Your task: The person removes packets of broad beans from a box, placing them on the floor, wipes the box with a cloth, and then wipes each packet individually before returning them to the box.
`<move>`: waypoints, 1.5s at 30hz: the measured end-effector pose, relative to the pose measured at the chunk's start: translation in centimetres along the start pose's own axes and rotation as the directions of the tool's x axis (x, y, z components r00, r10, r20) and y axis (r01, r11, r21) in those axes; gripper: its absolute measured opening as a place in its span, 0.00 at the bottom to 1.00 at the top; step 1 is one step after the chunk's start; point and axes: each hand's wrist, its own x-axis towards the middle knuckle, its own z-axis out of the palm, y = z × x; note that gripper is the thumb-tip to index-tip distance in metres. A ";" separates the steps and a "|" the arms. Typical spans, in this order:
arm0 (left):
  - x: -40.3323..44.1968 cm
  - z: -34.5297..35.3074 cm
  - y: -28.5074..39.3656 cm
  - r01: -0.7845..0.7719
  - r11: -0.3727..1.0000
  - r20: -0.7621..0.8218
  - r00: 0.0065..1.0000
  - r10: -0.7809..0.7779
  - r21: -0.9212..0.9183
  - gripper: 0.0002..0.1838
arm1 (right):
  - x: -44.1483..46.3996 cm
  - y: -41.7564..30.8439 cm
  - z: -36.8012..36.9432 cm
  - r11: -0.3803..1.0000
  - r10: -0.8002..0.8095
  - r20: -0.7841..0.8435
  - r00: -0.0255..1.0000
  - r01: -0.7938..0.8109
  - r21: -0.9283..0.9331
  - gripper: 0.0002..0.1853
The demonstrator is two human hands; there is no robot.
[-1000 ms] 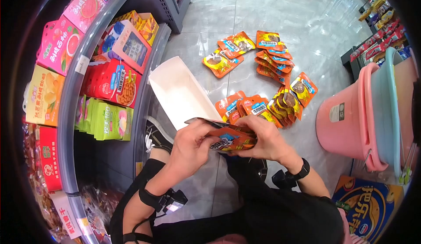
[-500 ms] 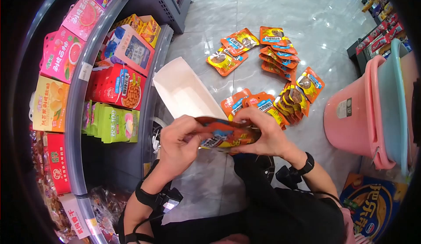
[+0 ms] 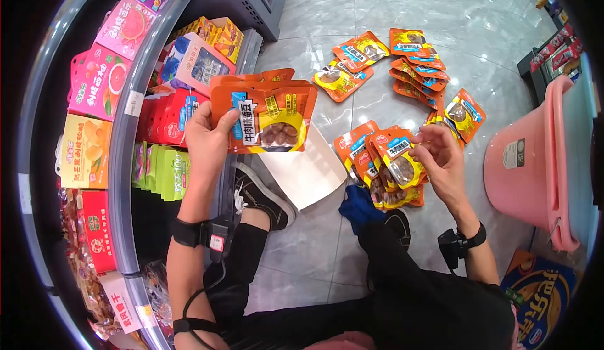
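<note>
My left hand (image 3: 211, 136) grips a small stack of orange snack pouches (image 3: 280, 114), thumb on the front one, which shows brown beans on its label. They are raised in front of the shelf, above a white cardboard box (image 3: 308, 177) on the floor. My right hand (image 3: 447, 167) is beside a pile of similar pouches (image 3: 399, 161), its fingers curled but apart, with nothing visible between them. Farther off on the tiles lie a fanned row of pouches (image 3: 418, 76), a loose pair (image 3: 349, 67) and another pouch (image 3: 464, 114).
At left, a shelf (image 3: 129, 136) holds pink boxes, a red box (image 3: 167, 120) and green packets (image 3: 167, 170). Pink tubs (image 3: 519, 161) stand at right, with a blue carton (image 3: 538, 296) below. My shoes (image 3: 261, 196) are close to the white box.
The pouches formerly between both hands are now in my left hand alone, lifted leftward toward the shelf. My right hand has moved right to the pile. The view has shifted slightly.
</note>
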 end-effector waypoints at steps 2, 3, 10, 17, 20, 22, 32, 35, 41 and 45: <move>0.4 -0.3 -1.6 0.016 1.000 0.040 0.999 -0.015 -0.023 0.10 | -0.1 0.1 0.0 1.000 0.009 -0.020 1.000 -0.008 0.027 0.13; 0.4 -0.2 -2.1 0.037 0.999 0.044 0.998 -0.037 0.001 0.10 | -0.2 0.3 0.1 0.999 0.039 0.003 0.999 -0.039 0.001 0.11; 0.8 -0.9 -4.2 0.097 0.990 0.017 0.995 -0.100 0.106 0.10 | -0.9 2.7 5.1 0.876 -0.167 0.441 0.882 0.338 -0.345 0.13; 0.8 -0.8 -4.0 -0.036 0.947 0.050 0.999 0.021 0.320 0.07 | 0.4 5.8 7.4 0.580 -0.249 0.819 0.517 0.757 -0.302 0.19; -0.3 0.6 -1.1 -0.165 0.763 0.150 0.985 0.090 0.625 0.06 | 0.6 6.5 7.1 0.629 -0.205 0.835 0.510 0.723 -0.287 0.17; -0.4 1.4 -2.7 -0.285 0.710 0.253 0.955 0.154 0.643 0.08 | 0.8 6.6 7.2 0.650 -0.229 0.822 0.522 0.710 -0.270 0.17; 2.2 4.4 -10.9 -0.178 0.512 0.198 0.980 0.016 0.840 0.10 | 0.1 7.2 7.8 0.742 -0.252 0.753 0.608 0.621 -0.253 0.10; 3.2 4.2 -11.9 -0.207 0.506 0.194 0.978 0.080 0.837 0.16 | 0.3 7.0 7.8 0.750 -0.258 0.747 0.612 0.614 -0.244 0.10; 1.2 5.0 -11.3 -0.437 0.055 0.398 0.858 0.325 0.898 0.23 | 0.3 7.6 7.7 0.746 -0.263 0.751 0.606 0.622 -0.240 0.12; -0.6 4.9 -11.5 -0.675 0.257 0.714 0.586 -0.384 0.692 0.24 | 0.1 7.4 7.9 0.732 -0.248 0.756 0.606 0.629 -0.264 0.13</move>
